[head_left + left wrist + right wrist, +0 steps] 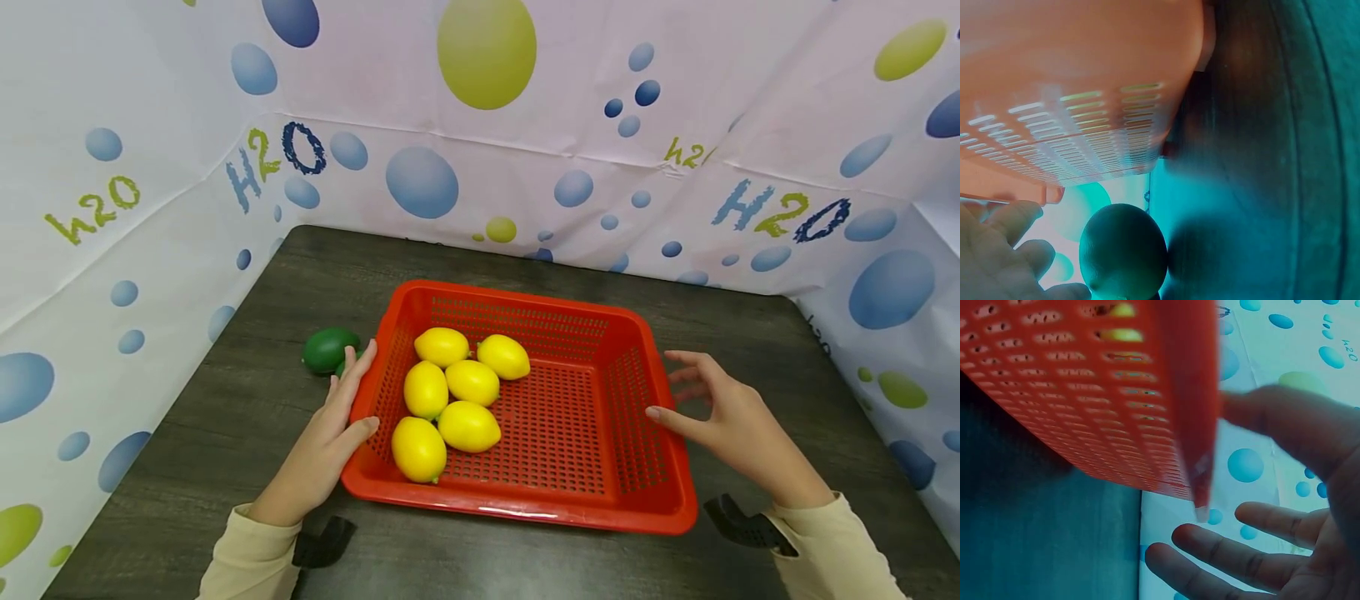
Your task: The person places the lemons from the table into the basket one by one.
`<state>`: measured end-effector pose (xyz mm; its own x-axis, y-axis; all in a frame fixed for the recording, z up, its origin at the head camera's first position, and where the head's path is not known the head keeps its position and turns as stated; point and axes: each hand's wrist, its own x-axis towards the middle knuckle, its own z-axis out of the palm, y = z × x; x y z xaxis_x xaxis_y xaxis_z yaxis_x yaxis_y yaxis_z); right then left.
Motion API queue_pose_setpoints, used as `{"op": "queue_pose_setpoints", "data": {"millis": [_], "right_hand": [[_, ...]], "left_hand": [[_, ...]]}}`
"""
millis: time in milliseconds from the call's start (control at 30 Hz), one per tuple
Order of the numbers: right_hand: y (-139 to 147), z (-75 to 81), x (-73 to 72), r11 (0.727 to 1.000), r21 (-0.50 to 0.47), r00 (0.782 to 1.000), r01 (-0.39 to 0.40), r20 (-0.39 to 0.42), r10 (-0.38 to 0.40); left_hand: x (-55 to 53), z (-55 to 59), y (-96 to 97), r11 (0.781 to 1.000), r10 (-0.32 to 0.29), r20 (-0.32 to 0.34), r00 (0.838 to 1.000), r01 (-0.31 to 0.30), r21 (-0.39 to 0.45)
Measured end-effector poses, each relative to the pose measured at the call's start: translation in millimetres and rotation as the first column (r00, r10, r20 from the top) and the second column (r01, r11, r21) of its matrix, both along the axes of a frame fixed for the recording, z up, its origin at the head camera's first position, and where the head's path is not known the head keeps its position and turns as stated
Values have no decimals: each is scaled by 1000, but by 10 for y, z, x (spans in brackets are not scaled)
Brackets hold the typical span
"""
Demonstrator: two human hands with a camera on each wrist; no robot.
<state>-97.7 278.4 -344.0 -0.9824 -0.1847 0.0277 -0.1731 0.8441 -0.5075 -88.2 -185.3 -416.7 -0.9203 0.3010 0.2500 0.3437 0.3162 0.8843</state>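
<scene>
A red plastic basket (pixel 555 425) with slotted walls sits on the dark table. Several yellow lemons (pixel 472 383) lie inside it, grouped toward its left side. My left hand (pixel 330 442) is at the left rim, its fingers extended along the outside and its thumb by the rim. Beyond that hand lies a dark green lime-like fruit (pixel 328 350), seen also as a dark rounded fruit (pixel 1122 250) in the left wrist view; a second green one is mostly hidden by the fingers. At the right rim, my right hand (pixel 723 417) has its fingers spread, the thumb tip close to the edge.
The dark wood-look table (pixel 247 417) extends around the basket. A white sheet (pixel 525 142) printed with coloured dots and H2O lettering stands behind and along both sides. Each wrist carries a black strap mount (pixel 324 543).
</scene>
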Motion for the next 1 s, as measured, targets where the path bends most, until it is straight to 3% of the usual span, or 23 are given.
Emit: {"op": "queue_pose_setpoints", "data": {"millis": [167,400,467,567,700,800,867,1000], "right_hand": [[-35,-131,89,996,-86,998,5,64,1],[-63,-293,144,981,-193,996,1,91,17],[-66,-343,155,963,-271,993,1,114,31],[-74,-405,163,906,-424,986,6,155,66],[-84,-450,162,843,-538,980,13,174,96],[-91,-454,161,836,-548,980,25,177,87],[-93,-454,160,836,-548,980,32,181,81],[-92,-447,149,836,-547,979,39,189,77]], "left_hand": [[6,1,-2,1000,-1,0,1000,1,-1],[-7,-10,-16,1000,-3,-68,998,2,-15],[-11,-3,-27,1000,14,-58,998,-15,-20],[-19,14,-60,996,79,-64,995,-81,-27],[-54,15,-147,975,211,-142,967,-218,-33],[-87,-11,-210,952,275,-208,939,-296,-75],[-109,-31,-229,938,284,-249,926,-323,-130],[-157,-51,-241,909,238,-318,918,-325,-259]]}}
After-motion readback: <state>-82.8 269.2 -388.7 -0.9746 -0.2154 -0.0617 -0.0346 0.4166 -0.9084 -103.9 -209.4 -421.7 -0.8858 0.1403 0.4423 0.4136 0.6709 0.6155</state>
